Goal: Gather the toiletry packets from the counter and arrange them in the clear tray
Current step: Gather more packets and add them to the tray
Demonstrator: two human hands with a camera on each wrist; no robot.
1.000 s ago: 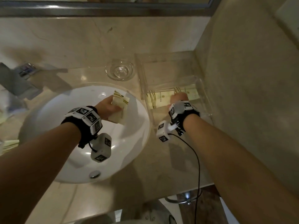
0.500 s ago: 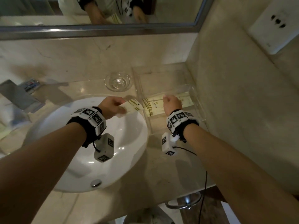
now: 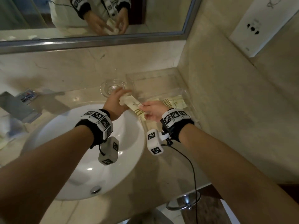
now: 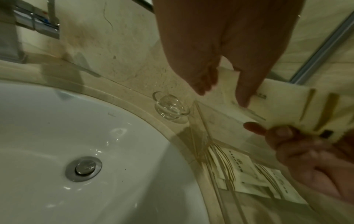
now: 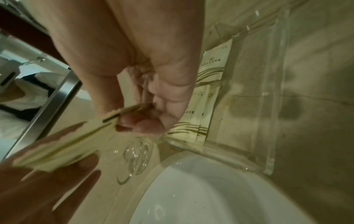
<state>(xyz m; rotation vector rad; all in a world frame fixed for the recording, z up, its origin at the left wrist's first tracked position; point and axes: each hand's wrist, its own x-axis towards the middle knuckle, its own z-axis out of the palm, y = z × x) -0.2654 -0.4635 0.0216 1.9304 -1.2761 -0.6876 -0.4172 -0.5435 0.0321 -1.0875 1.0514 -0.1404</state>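
Observation:
A cream toiletry packet (image 3: 135,106) with olive stripes hangs over the left edge of the clear tray (image 3: 186,96). My left hand (image 3: 124,97) pinches its far end and my right hand (image 3: 145,110) pinches its near end between thumb and fingers. The left wrist view shows the packet (image 4: 287,109) between my left hand (image 4: 224,94) and my right hand (image 4: 268,130). In the right wrist view my right hand (image 5: 134,119) pinches the blurred packet (image 5: 67,148). Flat in the tray lie several more packets (image 3: 174,102), also seen in the wrist views (image 4: 249,174) (image 5: 206,91).
A small glass dish (image 3: 111,88) stands just left of the tray, at the back rim of the white sink (image 3: 80,143). The faucet (image 3: 17,105) is at the far left. A wall closes the tray's right side, with a socket plate (image 3: 258,26) higher up.
My left hand carried the packet from over the sink rightward to the tray's edge. My right hand lifted off the packets in the tray and took the packet's near end.

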